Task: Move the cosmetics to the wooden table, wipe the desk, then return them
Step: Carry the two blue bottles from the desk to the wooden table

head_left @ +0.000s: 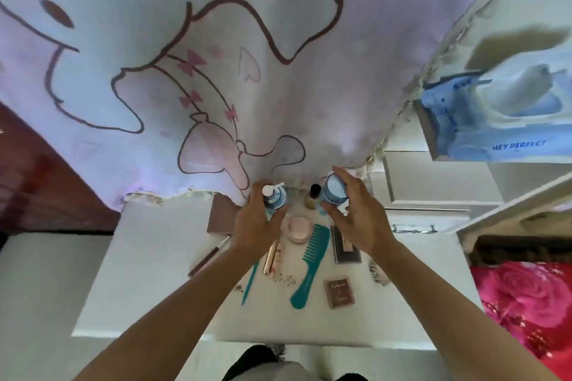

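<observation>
Reaching to the back of the white desk point(154, 257), the left hand point(253, 226) is curled round a blue pump bottle point(274, 196), which is held upright. A blue jar point(332, 193) is clasped between the thumb and fingers of the right hand point(359, 213), just below the edge of a cartoon curtain point(216, 71). Whether either container is lifted off the desk cannot be told. A small dark-capped bottle point(312, 195) is seen between them. Nearer the person, a pink compact point(298, 229), a teal comb point(311, 263), gold tubes point(272, 257) and a small brown palette point(339, 292) are laid flat on the desk.
</observation>
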`<state>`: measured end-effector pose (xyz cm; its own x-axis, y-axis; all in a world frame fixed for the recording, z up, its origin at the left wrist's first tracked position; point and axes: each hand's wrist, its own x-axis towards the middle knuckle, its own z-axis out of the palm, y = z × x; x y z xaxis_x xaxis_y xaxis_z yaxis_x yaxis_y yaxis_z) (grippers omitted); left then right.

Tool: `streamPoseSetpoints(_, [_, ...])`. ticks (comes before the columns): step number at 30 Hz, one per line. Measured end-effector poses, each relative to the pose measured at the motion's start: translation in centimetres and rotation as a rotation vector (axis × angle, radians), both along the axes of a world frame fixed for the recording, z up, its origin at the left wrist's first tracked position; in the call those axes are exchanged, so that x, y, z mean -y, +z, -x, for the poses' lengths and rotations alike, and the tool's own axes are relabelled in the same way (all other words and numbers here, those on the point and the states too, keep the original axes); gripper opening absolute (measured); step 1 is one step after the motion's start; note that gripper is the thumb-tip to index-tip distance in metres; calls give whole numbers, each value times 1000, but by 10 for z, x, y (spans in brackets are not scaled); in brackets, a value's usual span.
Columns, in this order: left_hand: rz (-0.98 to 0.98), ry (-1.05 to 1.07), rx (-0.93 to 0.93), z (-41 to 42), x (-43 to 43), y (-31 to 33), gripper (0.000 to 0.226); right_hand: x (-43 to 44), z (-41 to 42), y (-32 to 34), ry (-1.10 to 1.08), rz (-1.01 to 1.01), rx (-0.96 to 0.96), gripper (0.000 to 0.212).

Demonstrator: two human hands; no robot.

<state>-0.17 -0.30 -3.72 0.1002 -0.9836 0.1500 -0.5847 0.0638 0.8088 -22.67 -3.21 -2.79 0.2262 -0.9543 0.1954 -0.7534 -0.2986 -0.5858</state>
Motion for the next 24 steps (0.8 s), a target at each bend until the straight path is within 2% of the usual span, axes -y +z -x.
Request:
streamPoseSetpoints(3, [93, 155, 32, -17, -53, 23, 48, -11, -14, 10, 75, 75, 19, 67])
streamPoseSetpoints(6, [151, 340, 20, -44, -120, 47, 62, -29, -46, 22, 170, 124, 123, 68])
streamPoseSetpoints(11, [209, 689, 81, -105, -240, 93, 59, -94, -133, 58, 382, 162, 258, 75])
streamPoseSetpoints(18, [271, 1103, 175, -189, -430, 142, 52, -223, -276, 117, 766, 228, 360, 77])
streamPoseSetpoints(24, [282, 1356, 259, -257, -605, 161, 50, -372, -401, 137, 973, 304, 409, 80])
